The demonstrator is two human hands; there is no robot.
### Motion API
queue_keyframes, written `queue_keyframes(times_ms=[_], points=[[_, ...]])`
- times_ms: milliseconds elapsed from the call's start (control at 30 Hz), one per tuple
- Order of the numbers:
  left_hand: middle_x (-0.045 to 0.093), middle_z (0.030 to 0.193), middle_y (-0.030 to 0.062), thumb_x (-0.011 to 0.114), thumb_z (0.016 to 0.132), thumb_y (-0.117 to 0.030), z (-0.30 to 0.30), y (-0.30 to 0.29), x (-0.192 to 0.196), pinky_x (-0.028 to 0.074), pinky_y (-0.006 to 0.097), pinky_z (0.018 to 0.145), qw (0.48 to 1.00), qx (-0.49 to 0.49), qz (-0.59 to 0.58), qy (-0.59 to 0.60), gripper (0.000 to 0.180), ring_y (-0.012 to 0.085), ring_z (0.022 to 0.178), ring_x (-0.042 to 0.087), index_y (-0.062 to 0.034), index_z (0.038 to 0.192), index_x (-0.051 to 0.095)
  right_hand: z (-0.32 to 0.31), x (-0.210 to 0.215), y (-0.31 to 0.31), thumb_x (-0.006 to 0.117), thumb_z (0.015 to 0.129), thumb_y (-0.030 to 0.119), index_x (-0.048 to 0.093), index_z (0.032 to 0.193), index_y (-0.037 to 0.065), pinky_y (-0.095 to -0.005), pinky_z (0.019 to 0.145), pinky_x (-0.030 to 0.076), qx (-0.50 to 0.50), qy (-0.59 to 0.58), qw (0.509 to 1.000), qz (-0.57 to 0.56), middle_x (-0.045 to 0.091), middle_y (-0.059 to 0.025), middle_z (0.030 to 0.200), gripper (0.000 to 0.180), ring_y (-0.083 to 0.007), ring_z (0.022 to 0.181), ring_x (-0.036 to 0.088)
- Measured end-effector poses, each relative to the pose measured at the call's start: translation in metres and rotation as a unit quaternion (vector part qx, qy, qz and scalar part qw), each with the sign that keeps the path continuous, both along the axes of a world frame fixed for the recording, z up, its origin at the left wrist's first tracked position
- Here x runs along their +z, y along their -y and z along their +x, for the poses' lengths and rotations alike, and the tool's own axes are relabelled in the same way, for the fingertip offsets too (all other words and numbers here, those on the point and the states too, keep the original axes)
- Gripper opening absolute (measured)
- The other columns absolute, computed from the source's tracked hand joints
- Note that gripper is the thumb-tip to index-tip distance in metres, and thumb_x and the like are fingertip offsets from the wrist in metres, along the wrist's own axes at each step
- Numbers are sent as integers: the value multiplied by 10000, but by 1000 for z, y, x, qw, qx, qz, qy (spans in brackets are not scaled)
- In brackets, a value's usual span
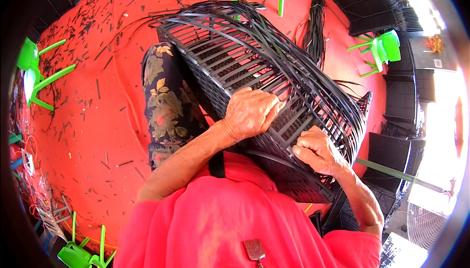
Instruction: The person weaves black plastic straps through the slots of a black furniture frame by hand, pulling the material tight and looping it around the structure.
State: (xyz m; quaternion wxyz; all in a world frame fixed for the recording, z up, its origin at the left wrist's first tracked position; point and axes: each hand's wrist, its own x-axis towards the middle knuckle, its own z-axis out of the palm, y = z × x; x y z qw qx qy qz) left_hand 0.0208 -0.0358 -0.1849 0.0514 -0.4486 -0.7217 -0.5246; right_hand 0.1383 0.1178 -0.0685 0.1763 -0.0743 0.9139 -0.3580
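Nearest the camera in the head view is your red shirt [210, 219], with a small brown tag [253, 249] hanging on its front. Just beyond it, the black woven frame [276, 143] lies slantwise over your lap, its far left corner beside your knee in flowered trousers [164, 96] and its near right corner below your right forearm. The wall on your side is closely woven; the upper face shows open slats, and a thick sheaf of loose dark strips [274, 55] arches over it along the far edge.

Your left hand [252, 113] is at the middle of the frame's near edge, fingers curled under and thumb lying toward the slats. Your right hand [316, 151] is nearer the right-hand corner, fingers folded in and thumb bent. Your knuckles cover the fingertips, so I cannot tell whether either hand is pinching a strip.

Under everything spreads the red floor [98, 145], littered with dark scraps [93, 16] toward its far left corner. A bundle of strips [315, 28] lies beyond the frame. One green chair [384, 47] stands near the floor's right edge, by dark woven panels [399, 96].
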Motion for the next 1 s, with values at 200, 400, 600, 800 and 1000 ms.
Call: queue_keyframes(times_ms=[200, 400, 600, 800, 1000], points=[[565, 620, 63, 637, 805, -138, -6, -2, 1, 394, 357, 526, 997, -14, 68, -38, 119, 235, 558, 545, -77, 710, 599, -4, 2, 0, 586, 825, 118, 458, 590, 31, -388, 604, 343, -25, -19, 1000, 2, 427, -92, 537, 281, -292, 553, 477], [595, 660, 87, 563, 861, -194, -57, -1, 31, 428, 370, 559, 999, -29, 29, -29, 173, 280, 607, 578, -73, 765, 640, -39, 24, 9, 525, 906, 201, 454, 611, 16, -304, 433, 307, -165, 83, 978, -100, 380, 6, 476, 355, -59, 454, 380], [581, 645, 79, 567, 853, -179, -35, 7, 8, 410, 362, 551, 998, -28, 46, -37, 171, 267, 592, 562, -57, 745, 618, -22, 4, 16, 514, 916, 203, 452, 607, 31, -347, 525, 350, -88, 60, 992, -64, 427, -78, 511, 359, -210, 478, 446], [564, 609, 79, 552, 858, -168, -36, 8, 9, 405, 374, 543, 998, -3, 53, -24, 198, 285, 565, 543, -58, 701, 600, -25, 10, 18, 558, 862, 135, 405, 577, 34, -386, 568, 325, -13, -44, 999, -17, 389, -103, 528, 339, -295, 507, 426], [583, 627, 83, 531, 865, -183, -37, 12, 10, 421, 378, 563, 1000, -5, 9, 1, 206, 293, 586, 557, -55, 723, 609, -17, 18, 16, 570, 824, 109, 390, 545, 49, -377, 554, 303, 53, -56, 997, -10, 355, -88, 499, 337, -277, 488, 414]])
